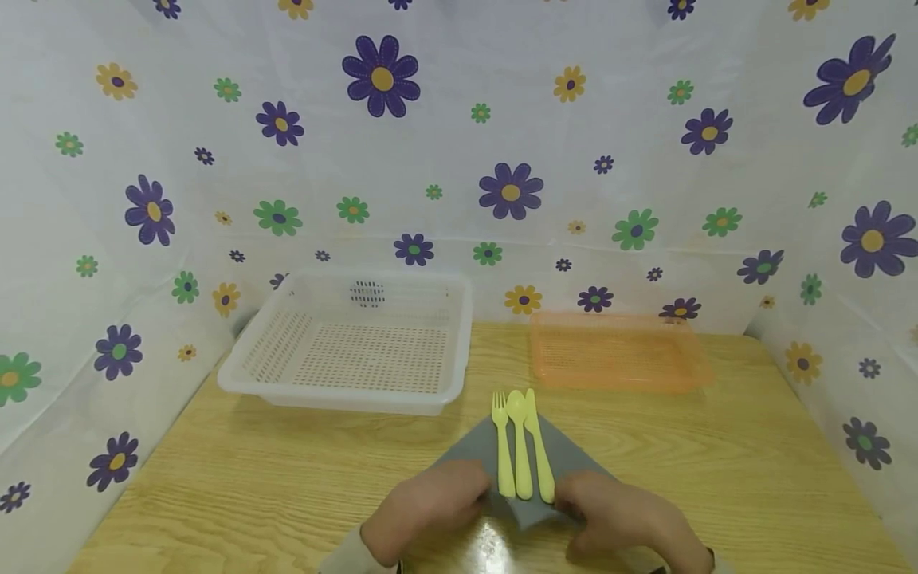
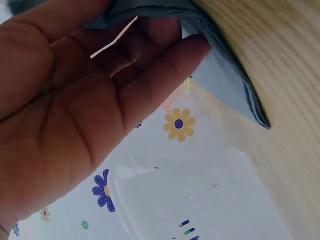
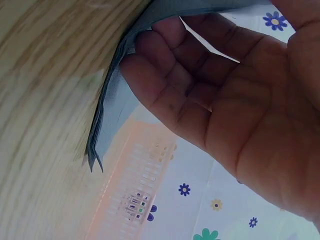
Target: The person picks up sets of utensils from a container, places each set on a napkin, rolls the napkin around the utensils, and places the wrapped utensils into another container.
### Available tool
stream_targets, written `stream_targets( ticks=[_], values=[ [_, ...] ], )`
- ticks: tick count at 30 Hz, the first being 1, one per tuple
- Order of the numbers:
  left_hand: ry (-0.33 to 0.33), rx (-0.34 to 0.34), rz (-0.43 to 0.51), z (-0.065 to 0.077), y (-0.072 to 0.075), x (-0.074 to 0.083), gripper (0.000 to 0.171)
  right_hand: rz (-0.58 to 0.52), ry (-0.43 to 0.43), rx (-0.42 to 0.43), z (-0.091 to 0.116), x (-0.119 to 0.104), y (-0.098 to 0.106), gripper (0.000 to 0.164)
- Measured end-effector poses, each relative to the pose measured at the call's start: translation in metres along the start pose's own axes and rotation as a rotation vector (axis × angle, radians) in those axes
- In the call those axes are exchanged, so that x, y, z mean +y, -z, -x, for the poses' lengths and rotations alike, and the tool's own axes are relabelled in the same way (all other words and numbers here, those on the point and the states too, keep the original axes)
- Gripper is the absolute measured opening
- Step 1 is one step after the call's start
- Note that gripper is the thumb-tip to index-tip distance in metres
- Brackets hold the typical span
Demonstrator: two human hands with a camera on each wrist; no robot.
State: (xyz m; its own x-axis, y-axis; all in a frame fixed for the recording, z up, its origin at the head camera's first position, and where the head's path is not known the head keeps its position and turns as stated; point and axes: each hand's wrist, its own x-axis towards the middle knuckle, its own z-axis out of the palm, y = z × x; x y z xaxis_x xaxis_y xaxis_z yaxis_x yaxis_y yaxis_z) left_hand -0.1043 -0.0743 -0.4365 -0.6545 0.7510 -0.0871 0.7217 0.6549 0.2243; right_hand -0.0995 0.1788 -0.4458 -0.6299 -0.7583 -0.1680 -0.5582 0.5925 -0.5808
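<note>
A grey folded napkin (image 1: 570,450) lies on the table at front centre, one corner pointing away from me. On it a yellow-green fork (image 1: 504,458), spoon (image 1: 522,458) and knife (image 1: 542,462) lie side by side, handles toward me. My left hand (image 1: 433,502) grips the napkin's left side near the fork handle. On the other side, my right hand (image 1: 620,514) holds its right edge beside the knife handle. Both wrist views show curled fingers at the layered cloth edge, with left fingers (image 2: 165,70) and right fingers (image 3: 155,75) partly hidden by the cloth.
Behind to the left stands a white plastic basket (image 1: 455,383) with slotted sides. A shallow orange basket (image 1: 617,383) sits at the back right. A white flowered sheet (image 1: 445,151) encloses the wooden table (image 1: 753,478) at the back and sides.
</note>
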Motion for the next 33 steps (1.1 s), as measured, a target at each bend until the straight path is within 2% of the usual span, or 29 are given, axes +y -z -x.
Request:
stream_targets(
  ticks=[7,12,15,22,28,33],
  values=[
    [0.072,-0.036,0.111,-0.003,-0.002,-0.005,0.014,-0.019,-0.025,0.070,-0.002,0.005,-0.002,0.015],
    [0.076,-0.034,0.105,-0.003,-0.002,-0.007,0.017,0.037,-0.075,0.112,-0.002,0.008,-0.003,0.014],
    [0.085,-0.039,0.089,-0.003,-0.002,-0.008,0.018,0.056,-0.104,0.124,-0.003,0.008,-0.004,0.008],
    [0.129,-0.055,0.145,-0.006,-0.004,-0.012,0.020,0.084,-0.165,0.156,-0.003,0.011,-0.006,0.023],
    [0.183,-0.066,0.168,-0.007,-0.004,-0.015,0.027,0.102,-0.193,0.142,-0.002,0.013,-0.004,0.021],
    [0.177,-0.069,0.162,-0.008,-0.004,-0.018,0.029,0.081,-0.174,0.130,0.000,0.015,0.000,0.019]
  ],
)
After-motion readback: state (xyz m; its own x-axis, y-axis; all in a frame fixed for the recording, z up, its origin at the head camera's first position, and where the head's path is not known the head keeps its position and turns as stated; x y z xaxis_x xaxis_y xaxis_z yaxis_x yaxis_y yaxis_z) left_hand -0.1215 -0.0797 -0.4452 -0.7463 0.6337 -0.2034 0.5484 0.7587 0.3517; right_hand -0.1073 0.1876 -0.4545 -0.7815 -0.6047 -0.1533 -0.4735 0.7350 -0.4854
